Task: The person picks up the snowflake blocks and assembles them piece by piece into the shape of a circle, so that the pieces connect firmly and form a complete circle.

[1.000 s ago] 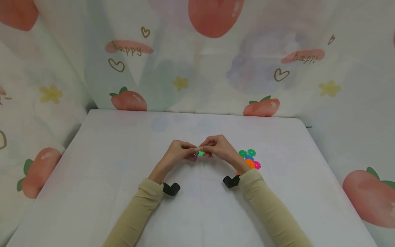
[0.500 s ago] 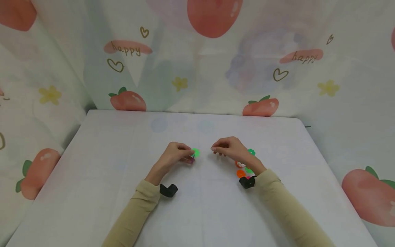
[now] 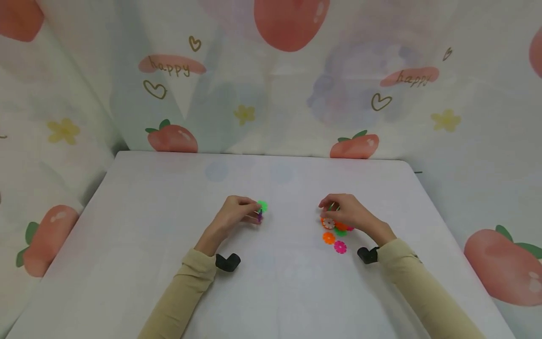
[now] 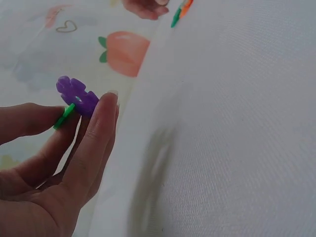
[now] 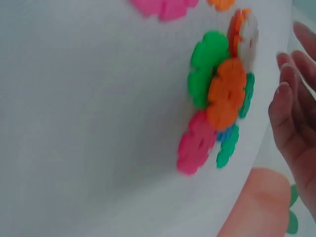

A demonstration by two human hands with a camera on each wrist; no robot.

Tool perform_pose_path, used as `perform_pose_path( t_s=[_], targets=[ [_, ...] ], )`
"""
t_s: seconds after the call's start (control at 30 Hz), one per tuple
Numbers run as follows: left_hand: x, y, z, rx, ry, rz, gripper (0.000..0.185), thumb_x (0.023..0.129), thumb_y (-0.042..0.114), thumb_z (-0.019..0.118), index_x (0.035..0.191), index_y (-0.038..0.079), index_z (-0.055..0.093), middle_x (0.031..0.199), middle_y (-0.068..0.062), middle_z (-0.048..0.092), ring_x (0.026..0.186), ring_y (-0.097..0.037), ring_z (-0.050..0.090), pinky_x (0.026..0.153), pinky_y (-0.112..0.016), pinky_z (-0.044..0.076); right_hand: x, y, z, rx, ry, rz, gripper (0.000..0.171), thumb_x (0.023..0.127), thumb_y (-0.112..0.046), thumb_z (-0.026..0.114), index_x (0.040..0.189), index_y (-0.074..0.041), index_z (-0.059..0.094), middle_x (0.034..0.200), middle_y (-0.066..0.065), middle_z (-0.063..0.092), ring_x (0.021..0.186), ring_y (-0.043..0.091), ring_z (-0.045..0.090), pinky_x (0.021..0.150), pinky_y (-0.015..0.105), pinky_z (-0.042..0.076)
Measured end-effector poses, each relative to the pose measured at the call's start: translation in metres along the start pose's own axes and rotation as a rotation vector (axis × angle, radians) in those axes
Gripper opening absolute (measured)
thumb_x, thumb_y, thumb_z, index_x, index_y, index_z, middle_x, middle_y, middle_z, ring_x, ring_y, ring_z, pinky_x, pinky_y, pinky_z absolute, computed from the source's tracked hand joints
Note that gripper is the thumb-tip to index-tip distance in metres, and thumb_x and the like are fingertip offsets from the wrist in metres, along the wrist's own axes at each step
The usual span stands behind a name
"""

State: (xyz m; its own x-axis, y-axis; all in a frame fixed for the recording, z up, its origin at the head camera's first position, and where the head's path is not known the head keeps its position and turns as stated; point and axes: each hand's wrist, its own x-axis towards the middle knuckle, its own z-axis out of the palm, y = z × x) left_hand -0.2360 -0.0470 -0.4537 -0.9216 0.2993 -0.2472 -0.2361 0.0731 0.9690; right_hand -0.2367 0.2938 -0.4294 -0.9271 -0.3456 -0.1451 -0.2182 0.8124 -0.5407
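Since a second ago the hands have parted: left hand (image 3: 235, 214) pinches the joined green-and-purple discs (image 3: 261, 209) above the table (image 3: 169, 245), while right hand (image 3: 345, 214), fingers loosely curled, empty, has moved over the loose disc pile (image 5: 222, 98).

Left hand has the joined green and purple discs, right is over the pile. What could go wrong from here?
1. The left hand pinches the green and purple discs only by fingertips; they may slip or come apart.
2. The pile of discs overlaps, so the right hand may lift or scatter several.
3. The loose pink disc lies near the right sleeve, which could brush it.
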Motion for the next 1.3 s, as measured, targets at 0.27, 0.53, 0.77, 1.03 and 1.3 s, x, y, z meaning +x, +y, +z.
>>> perform_pose_path(
  t_s=[0.27,0.53,0.77,1.03,1.3],
  targets=[
    [-0.002,0.0,-0.005,0.008,0.035,0.004,0.027,0.096,0.017,0.072,0.111,-0.006,0.073,0.092,-0.012,0.077,0.075,-0.016,0.076,0.079,-0.033,0.063,-0.006,0.014,0.001,-0.051,-0.084,0.008,0.03,0.087,-0.024,0.084,0.105,-0.004,0.072,0.099,0.005,0.069,0.089,0.019,0.059,0.077,0.029,0.053],
    [-0.002,-0.001,-0.005,-0.05,0.025,-0.007,0.027,0.096,0.017,0.073,0.111,-0.005,0.073,0.09,-0.01,0.077,0.07,-0.016,0.075,0.075,-0.03,0.063,-0.005,0.02,0.007,-0.024,-0.028,-0.021,0.025,0.087,-0.023,0.084,0.1,-0.007,0.069,0.088,0.001,0.067,0.08,0.016,0.057,0.07,0.025,0.051],
    [-0.002,-0.004,-0.002,-0.064,-0.013,0.012,0.027,0.096,0.016,0.073,0.108,-0.008,0.073,0.088,-0.016,0.077,0.07,-0.017,0.075,0.075,-0.031,0.063,-0.002,0.011,0.009,-0.031,0.083,-0.082,0.008,0.092,-0.014,0.078,0.093,-0.008,0.072,0.082,-0.001,0.069,0.071,0.014,0.054,0.062,0.023,0.047],
    [-0.002,-0.001,-0.002,-0.049,-0.012,-0.005,0.027,0.095,0.017,0.074,0.108,-0.007,0.074,0.093,-0.019,0.078,0.071,-0.017,0.076,0.076,-0.031,0.063,0.007,-0.006,0.017,0.208,0.109,-0.098,0.008,0.094,-0.013,0.077,0.096,-0.007,0.072,0.09,0.009,0.071,0.071,0.021,0.073,0.069,0.028,0.062],
    [-0.001,-0.003,-0.001,-0.034,-0.021,-0.009,0.027,0.096,0.018,0.073,0.109,-0.006,0.076,0.095,-0.018,0.078,0.074,-0.015,0.077,0.08,-0.032,0.063,0.014,-0.024,0.024,0.336,0.096,-0.085,0.013,0.095,-0.013,0.075,0.104,-0.004,0.075,0.09,0.011,0.076,0.079,0.025,0.077,0.081,0.033,0.063]
  ],
)
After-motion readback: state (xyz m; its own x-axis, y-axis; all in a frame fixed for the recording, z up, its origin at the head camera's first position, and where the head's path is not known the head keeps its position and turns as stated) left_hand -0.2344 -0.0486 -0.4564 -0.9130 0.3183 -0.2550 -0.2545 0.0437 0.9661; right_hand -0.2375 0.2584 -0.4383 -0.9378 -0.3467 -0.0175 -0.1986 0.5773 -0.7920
